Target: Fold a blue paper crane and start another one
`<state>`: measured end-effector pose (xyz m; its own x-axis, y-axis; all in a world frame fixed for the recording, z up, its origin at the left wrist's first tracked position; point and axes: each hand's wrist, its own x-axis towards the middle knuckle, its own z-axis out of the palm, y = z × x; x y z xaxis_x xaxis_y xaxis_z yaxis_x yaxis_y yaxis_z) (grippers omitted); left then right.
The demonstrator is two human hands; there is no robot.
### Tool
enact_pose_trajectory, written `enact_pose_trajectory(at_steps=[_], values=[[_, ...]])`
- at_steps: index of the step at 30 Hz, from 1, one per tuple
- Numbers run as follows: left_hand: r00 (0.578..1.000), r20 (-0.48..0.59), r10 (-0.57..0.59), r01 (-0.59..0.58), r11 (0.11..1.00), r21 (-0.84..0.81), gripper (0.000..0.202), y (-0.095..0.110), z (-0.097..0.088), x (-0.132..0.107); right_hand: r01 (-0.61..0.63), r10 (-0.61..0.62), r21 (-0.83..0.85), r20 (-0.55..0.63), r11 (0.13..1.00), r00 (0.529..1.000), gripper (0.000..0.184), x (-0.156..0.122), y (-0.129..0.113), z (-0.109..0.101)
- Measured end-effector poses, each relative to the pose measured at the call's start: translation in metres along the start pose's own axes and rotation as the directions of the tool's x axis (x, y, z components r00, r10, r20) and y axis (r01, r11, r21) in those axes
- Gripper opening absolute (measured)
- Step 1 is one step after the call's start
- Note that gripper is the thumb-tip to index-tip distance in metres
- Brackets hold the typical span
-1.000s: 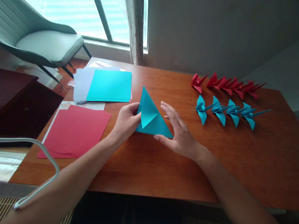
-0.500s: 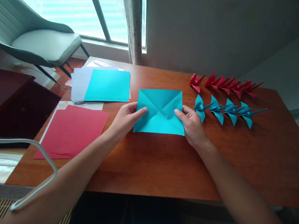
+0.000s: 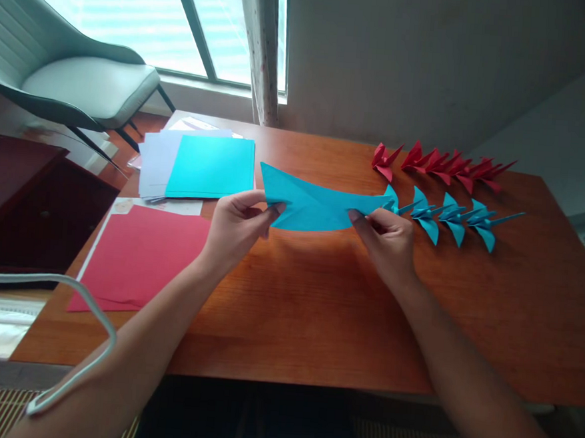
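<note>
A creased sheet of blue origami paper (image 3: 318, 211) is held up over the table between my two hands, its surface bent and tilted. My left hand (image 3: 242, 219) pinches its left side, thumb on the near face. On the right side, my right hand (image 3: 386, 235) grips it between thumb and curled fingers. The paper's right corner overlaps the nearest of several blue paper cranes (image 3: 426, 211), which stand in a row to the right. Behind them sits a row of several red paper cranes (image 3: 427, 162).
At the back left lies a stack of blue sheets (image 3: 213, 167) on white paper (image 3: 159, 163). Red sheets (image 3: 144, 255) lie nearer, beside my left forearm. A white cable (image 3: 86, 298) crosses that forearm. A chair (image 3: 91, 88) stands by the window beyond the wooden table (image 3: 305, 326).
The blue paper was spread fairly flat toward me; now it is tilted and bowed, looking narrower. My hands have turned, and the right hand has shifted slightly right.
</note>
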<state>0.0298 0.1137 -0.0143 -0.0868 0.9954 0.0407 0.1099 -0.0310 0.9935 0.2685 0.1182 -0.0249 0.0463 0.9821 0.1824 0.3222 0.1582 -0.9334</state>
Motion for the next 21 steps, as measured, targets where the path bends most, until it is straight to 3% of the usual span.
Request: enact_pose_trajectory(at_steps=[5,7,13,17,21], values=[[1.0,0.019,0.022,-0.02,0.996,-0.083,0.02,0.0,0.003,-0.002,-0.068,0.046,0.189,0.118,0.98,0.992,0.03,0.001,0.0,0.004],[0.998,0.025,0.052,-0.049,0.992,-0.113,0.021,-0.001,0.003,-0.001,-0.06,0.03,0.237,0.125,0.97,0.992,0.031,0.003,0.003,0.004],[0.969,0.097,0.228,-0.222,0.973,-0.067,0.016,0.005,-0.003,0.0,0.041,-0.055,0.241,0.051,0.97,0.997,0.019,0.005,0.011,-0.001],[0.946,0.131,0.295,-0.297,0.955,-0.005,0.011,0.01,-0.01,0.002,0.073,-0.088,0.203,0.067,0.976,0.994,0.016,0.005,0.014,-0.007],[0.911,0.193,0.364,-0.379,0.924,0.046,0.01,0.01,-0.019,0.005,0.2,-0.213,0.146,0.079,0.969,0.974,0.014,0.007,0.012,-0.013]])
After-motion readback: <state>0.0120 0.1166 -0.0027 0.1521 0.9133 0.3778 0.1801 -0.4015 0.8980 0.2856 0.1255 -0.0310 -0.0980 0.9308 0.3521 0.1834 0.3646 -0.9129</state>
